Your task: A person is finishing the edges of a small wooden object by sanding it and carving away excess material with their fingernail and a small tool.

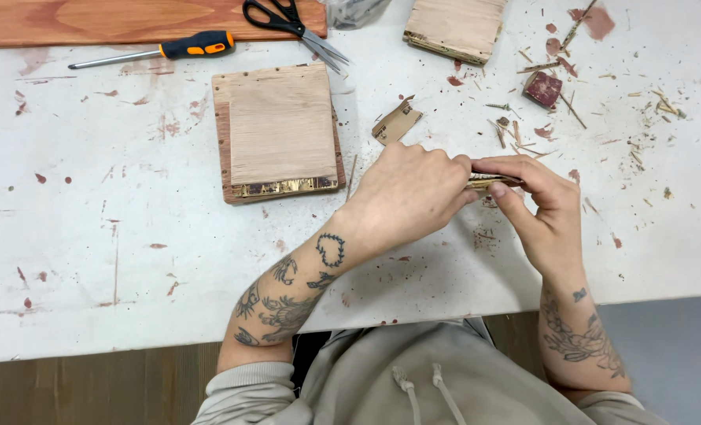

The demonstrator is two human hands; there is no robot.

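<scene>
Two hands meet above the white counter: left hand and right hand both pinch a thin strip, possibly wood veneer, right of the plywood block.

Left of the hands: board. Behind the board: screwdriver, scissors. Right of the scissors: second board.

Both hands on thin strip
</scene>
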